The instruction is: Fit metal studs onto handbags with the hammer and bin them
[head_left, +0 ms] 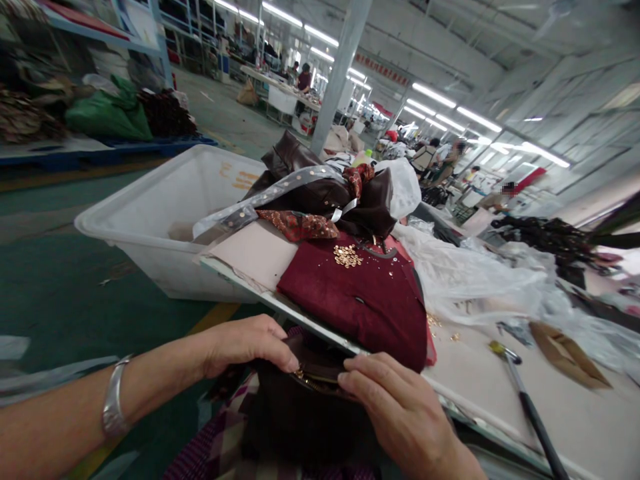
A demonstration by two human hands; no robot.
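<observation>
A dark brown leather bag (305, 427) lies across my lap, below the table's near edge. Its brass-coloured zipper (311, 381) runs along the top opening. At the left end of the zipper my left hand (250, 347) pinches the bag's edge between thumb and fingers. My right hand (400, 400) is closed over the right side of the same opening, with its fingertips on the rim. Just beyond both hands, a folded maroon cloth (360, 307) on the table carries a small heap of gold metal rings (347, 256) and scattered silver bits.
A white plastic bin (165, 260) stands left of the table (255, 250). Brown leather bags with patterned scarves (305, 225) are piled at the table's back. A hammer (530, 413), a brown piece (570, 353) and clear plastic sheeting (465, 273) lie to the right. A post (343, 73) rises behind.
</observation>
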